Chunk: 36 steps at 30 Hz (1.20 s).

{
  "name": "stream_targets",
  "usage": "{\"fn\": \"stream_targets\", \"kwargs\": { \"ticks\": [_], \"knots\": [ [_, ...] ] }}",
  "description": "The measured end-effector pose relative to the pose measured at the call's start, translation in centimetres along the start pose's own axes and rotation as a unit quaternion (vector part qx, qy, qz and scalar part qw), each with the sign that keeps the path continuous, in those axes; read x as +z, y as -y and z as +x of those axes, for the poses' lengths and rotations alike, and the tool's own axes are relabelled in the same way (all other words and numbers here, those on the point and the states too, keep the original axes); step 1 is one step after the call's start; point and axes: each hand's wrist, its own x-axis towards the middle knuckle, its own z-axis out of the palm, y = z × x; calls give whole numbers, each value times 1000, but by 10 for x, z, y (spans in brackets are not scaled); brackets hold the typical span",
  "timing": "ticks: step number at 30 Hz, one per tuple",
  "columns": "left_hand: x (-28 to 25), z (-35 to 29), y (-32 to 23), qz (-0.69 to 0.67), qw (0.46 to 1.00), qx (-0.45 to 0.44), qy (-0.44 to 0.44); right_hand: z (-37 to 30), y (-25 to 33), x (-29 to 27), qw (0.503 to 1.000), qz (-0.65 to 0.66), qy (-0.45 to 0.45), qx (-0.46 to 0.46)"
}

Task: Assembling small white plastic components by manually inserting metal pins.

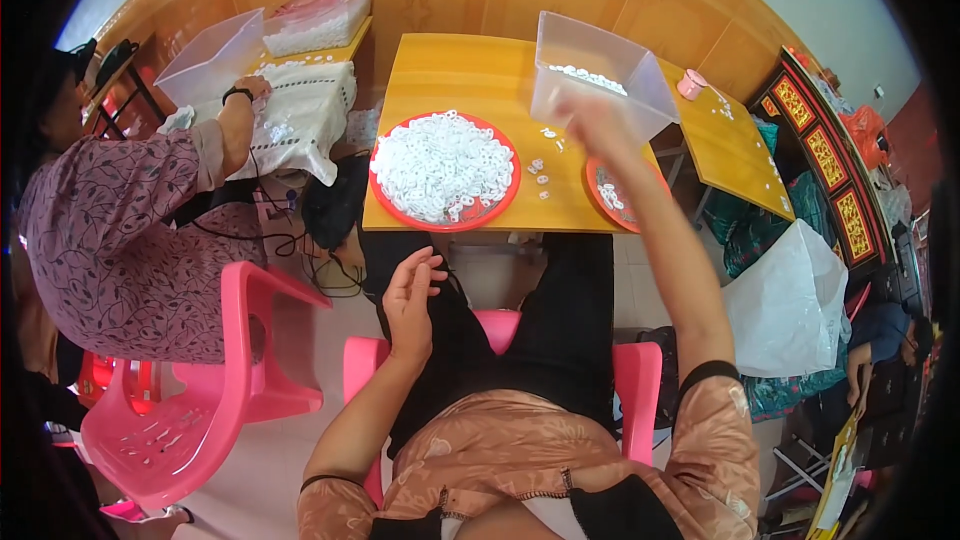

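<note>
On the wooden table [430,70] a red round tray [374,183] holds a heap of small white plastic pieces [445,165] with holes in them. My left hand [408,302] hovers above my lap, in front of this tray; its fingers are bent and a little apart, with nothing visible in them. My right hand [597,125] is over the table, before the clear plastic bin [560,40], and motion smears its fingers. Inside the bin lie more white pieces [588,78]. A second red tray [598,202] with a few pieces is partly hidden behind my right forearm.
A few loose pieces [538,172] lie between the trays. To the left, another person sits at a cloth-covered table [300,120] with a clear bin [210,60]. A side table [720,155] with a pink cup [691,85] and a white sack [790,305] stand right.
</note>
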Motion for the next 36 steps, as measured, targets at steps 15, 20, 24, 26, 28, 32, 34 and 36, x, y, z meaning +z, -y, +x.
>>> {"fn": "stream_targets", "kwargs": {
  "ticks": [15,20,24,26,28,32,34,36],
  "knots": [
    [-2,3,3,16,1000,-23,2,6,-44,109,986,-87,89,-113],
    [-2,4,0,19,1000,-24,5,5,-29,125,973,-203,54,-97],
    [-1,4,-1,14,1000,-26,1,-1,-18,134,947,-304,31,-97],
    [-1,4,-1,24,999,-28,3,-1,-16,139,943,-317,28,-97],
    [-2,4,-1,18,999,-26,1,0,-18,143,945,-315,26,-87],
    [1,4,-3,32,999,-36,2,-7,-26,155,939,-322,-33,-114],
    [2,3,-4,37,999,-38,6,-12,-28,162,936,-311,-87,-142],
    [2,3,-4,49,998,-41,1,-14,-29,165,938,-298,-89,-149]
  ]
}}
